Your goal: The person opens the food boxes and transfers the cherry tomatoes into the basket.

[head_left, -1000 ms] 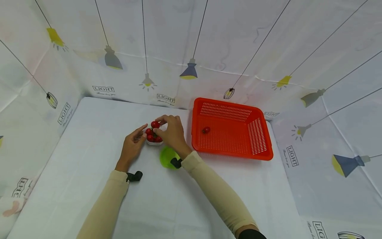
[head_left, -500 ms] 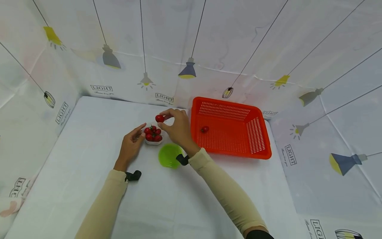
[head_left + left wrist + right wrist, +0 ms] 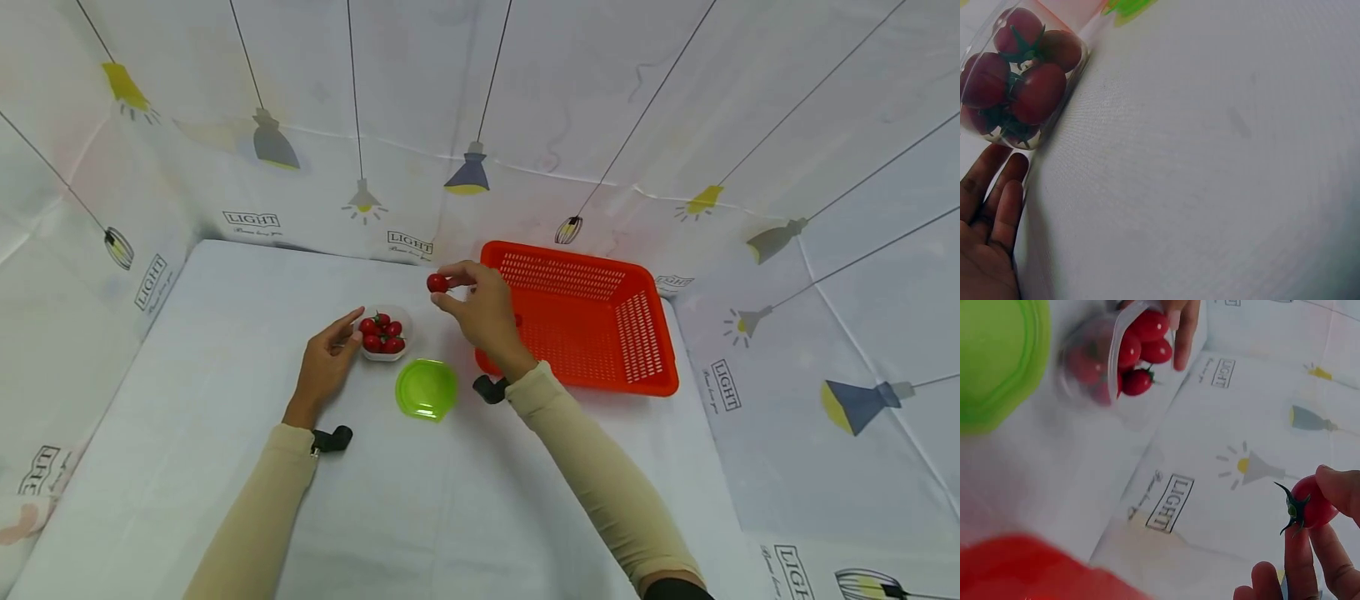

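Between thumb and fingers of my right hand (image 3: 486,310) is a cherry tomato (image 3: 1312,501), its green stem showing in the right wrist view. That hand is raised beside the left end of the red basket (image 3: 645,367). Several more cherry tomatoes (image 3: 382,332) fill a small clear plastic container (image 3: 385,357) on the white table. My left hand (image 3: 326,367) rests at the container's left side, thumb and fingers touching it. In the left wrist view three fairly straight fingers (image 3: 1007,215) lie just below it. One tomato (image 3: 518,320) in the basket is mostly hidden by my right hand.
A shallow green octagonal plastic lid (image 3: 426,389) lies just in front of and right of the container. Behind the table (image 3: 420,517) hangs a white sheet (image 3: 420,192) printed with lamps, close to the basket's back edge.
My right hand has lifted a cherry tomato out of the container and moved it right toward the basket. My left hand has stayed at the container.
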`<state>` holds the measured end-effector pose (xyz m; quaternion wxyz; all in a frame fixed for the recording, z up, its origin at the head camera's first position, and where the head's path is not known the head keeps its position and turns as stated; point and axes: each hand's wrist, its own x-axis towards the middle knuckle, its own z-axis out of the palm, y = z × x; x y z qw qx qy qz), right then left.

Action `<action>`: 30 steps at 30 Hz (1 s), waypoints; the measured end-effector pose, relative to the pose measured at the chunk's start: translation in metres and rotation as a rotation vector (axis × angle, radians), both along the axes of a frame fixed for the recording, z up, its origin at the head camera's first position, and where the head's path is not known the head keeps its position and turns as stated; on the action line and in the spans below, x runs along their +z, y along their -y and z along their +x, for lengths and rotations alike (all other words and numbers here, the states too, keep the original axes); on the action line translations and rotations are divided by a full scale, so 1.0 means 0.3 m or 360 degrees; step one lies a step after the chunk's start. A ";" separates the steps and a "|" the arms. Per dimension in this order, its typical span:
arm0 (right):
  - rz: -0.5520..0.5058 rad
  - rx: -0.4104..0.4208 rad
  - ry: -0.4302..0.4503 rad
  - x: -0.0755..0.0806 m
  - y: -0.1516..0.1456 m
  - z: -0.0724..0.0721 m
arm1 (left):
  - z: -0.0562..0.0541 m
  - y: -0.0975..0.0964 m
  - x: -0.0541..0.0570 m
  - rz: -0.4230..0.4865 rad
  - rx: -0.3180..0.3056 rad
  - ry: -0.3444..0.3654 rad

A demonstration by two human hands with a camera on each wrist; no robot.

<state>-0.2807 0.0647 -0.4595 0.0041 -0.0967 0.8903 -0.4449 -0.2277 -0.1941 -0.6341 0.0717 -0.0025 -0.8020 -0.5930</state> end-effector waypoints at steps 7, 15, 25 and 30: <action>-0.0152 -0.0085 0.0075 -0.019 -0.126 -0.039 | -0.001 0.000 -0.002 -0.0001 -0.0001 -0.0019; -0.0210 -0.0185 0.0169 -0.017 -0.240 -0.075 | -0.007 0.003 0.003 -0.0015 -0.0004 -0.0024; -0.0075 -0.0187 0.0195 -0.057 -0.352 -0.155 | -0.008 0.000 0.011 -0.0001 0.0015 -0.0039; 0.0039 -0.0108 0.0213 -0.094 -0.405 -0.179 | -0.003 -0.003 0.000 -0.0001 0.0012 -0.0004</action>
